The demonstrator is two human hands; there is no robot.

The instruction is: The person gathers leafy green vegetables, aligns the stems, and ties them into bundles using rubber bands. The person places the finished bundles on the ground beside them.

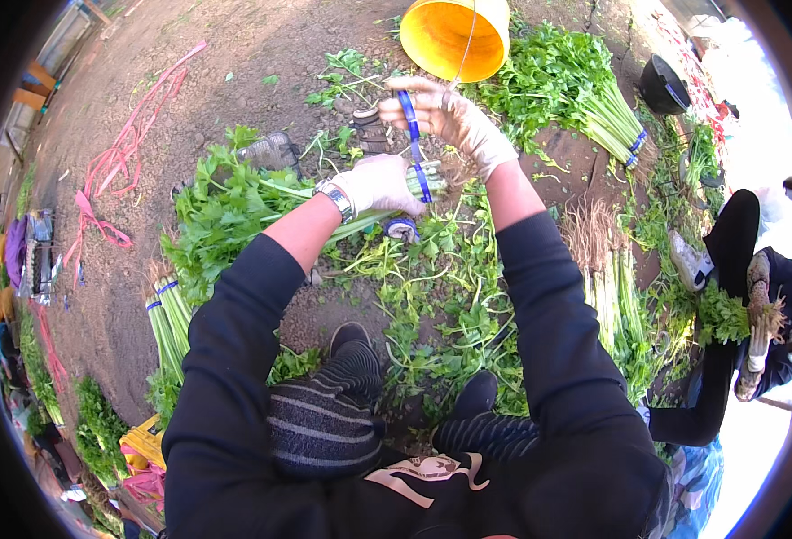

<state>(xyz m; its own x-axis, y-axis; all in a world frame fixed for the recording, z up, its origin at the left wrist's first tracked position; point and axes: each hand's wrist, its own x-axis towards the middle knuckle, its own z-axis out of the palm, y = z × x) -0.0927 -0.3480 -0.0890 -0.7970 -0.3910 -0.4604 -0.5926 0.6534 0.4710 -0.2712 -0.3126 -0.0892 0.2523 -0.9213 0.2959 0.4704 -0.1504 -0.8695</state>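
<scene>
My left hand (377, 185), in a pale glove with a wristwatch above the cuff, grips the stalks of a bunch of leafy celery (227, 209) whose leaves point left. A blue tape (414, 135) runs across the bunch near its roots and up to my right hand (433, 118). That hand is gloved and soiled, with spread fingers; the tape passes at its fingers, and whether they pinch it is unclear. A roll of blue tape (401, 230) lies just below the stalks.
A yellow bucket (436, 40) lies tipped beyond my hands. Tied celery (591, 108) is at upper right, more stalks (611, 290) at right. A black bucket (664, 86) stands farther off. A co-worker's gloved hand (758, 283) holds celery at the right edge. Pink strips (110, 162) lie left.
</scene>
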